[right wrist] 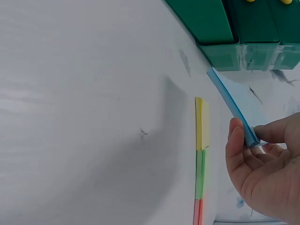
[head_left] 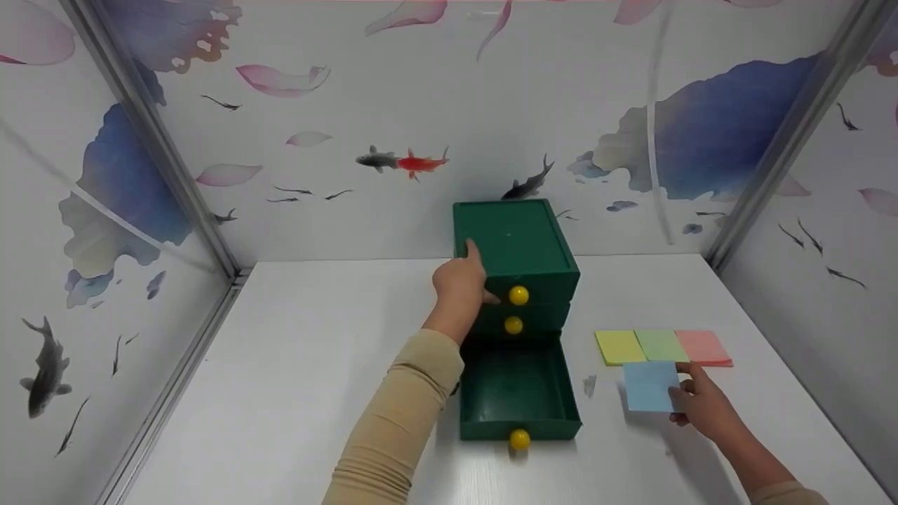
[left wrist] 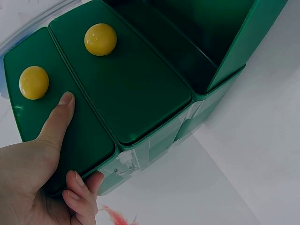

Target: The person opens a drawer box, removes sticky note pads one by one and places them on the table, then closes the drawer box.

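Note:
A green drawer cabinet (head_left: 512, 235) with yellow round knobs stands at the back of the table, its bottom drawer (head_left: 484, 430) pulled out and bare inside. My left hand (head_left: 459, 284) holds the cabinet's upper left front corner. In the left wrist view its thumb (left wrist: 58, 119) lies on the top drawer's front, and bent fingers touch the side. Right of the drawer, my right hand (head_left: 705, 403) pinches a blue sticky note pad (head_left: 649, 386) by one edge, raised above the table. The right wrist view shows this pad (right wrist: 232, 105) edge-on between thumb and fingers.
Yellow (head_left: 619, 348), green (head_left: 661, 346) and pink (head_left: 704, 348) sticky note pads lie in a row just behind the blue one. Patterned white walls (head_left: 421, 105) enclose the white table (head_left: 316, 337) at the back and sides.

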`<control>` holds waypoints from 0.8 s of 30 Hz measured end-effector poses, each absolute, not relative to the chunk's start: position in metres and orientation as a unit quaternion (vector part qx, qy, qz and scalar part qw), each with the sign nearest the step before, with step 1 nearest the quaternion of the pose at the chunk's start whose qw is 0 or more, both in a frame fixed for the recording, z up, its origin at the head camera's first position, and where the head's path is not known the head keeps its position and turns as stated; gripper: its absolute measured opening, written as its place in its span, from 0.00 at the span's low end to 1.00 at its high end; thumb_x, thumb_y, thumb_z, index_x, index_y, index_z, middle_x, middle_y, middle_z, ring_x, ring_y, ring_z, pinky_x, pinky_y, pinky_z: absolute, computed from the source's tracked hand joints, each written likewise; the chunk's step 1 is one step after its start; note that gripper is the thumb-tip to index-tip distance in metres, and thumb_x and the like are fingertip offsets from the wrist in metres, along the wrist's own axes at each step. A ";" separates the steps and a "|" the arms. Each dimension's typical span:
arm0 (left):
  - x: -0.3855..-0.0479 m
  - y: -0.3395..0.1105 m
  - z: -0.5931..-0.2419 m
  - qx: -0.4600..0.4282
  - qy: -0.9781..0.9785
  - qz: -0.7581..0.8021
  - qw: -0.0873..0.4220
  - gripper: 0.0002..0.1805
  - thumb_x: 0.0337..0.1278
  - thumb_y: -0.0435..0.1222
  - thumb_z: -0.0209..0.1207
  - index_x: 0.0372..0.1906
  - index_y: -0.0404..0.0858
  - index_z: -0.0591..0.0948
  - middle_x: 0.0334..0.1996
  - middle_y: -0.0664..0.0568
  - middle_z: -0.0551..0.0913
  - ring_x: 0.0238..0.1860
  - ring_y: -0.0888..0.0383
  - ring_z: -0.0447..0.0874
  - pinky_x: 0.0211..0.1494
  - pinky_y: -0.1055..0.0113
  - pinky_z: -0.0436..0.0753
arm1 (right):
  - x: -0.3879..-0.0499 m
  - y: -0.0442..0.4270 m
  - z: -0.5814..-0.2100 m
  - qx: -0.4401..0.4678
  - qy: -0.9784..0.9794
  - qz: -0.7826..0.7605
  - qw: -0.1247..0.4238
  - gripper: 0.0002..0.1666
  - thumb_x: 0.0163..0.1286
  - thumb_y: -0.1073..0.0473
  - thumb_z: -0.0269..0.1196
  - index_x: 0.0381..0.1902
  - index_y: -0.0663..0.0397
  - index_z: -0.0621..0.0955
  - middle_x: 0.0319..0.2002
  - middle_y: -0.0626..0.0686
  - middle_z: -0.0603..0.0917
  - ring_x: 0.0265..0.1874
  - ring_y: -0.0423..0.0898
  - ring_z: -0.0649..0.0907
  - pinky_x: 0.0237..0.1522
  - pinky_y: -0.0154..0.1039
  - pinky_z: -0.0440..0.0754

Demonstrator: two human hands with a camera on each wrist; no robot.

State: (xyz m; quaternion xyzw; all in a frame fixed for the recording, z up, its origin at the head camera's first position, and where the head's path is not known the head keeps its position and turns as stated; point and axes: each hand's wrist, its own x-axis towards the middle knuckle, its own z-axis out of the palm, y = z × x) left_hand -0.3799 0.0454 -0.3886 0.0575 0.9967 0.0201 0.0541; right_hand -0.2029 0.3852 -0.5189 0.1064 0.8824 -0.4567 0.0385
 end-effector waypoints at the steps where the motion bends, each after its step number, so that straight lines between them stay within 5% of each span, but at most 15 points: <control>1: -0.380 0.045 -0.388 0.056 0.997 0.019 0.055 0.70 0.38 0.67 0.68 0.79 0.42 0.42 0.14 0.54 0.73 0.13 0.61 0.65 0.19 0.69 0.71 | -0.203 0.388 -0.521 0.108 0.881 -0.458 0.040 0.30 0.75 0.67 0.47 0.68 0.73 0.52 0.40 0.67 0.75 0.26 0.48 0.80 0.28 0.40 0.81; 11: -0.380 0.045 -0.387 0.055 0.997 0.025 0.056 0.70 0.38 0.66 0.69 0.79 0.42 0.41 0.16 0.53 0.77 0.14 0.60 0.68 0.22 0.68 0.75 | -0.203 0.409 -0.537 0.139 0.876 -0.458 0.059 0.31 0.73 0.68 0.46 0.67 0.81 0.51 0.38 0.69 0.74 0.25 0.47 0.80 0.29 0.41 0.82; 24: -0.383 0.044 -0.388 0.055 0.996 0.026 0.064 0.70 0.38 0.65 0.69 0.79 0.42 0.40 0.17 0.54 0.77 0.14 0.60 0.68 0.22 0.68 0.75 | -0.217 0.423 -0.544 0.186 0.891 -0.405 0.082 0.32 0.70 0.68 0.46 0.66 0.83 0.54 0.55 0.81 0.65 0.39 0.57 0.80 0.32 0.40 0.83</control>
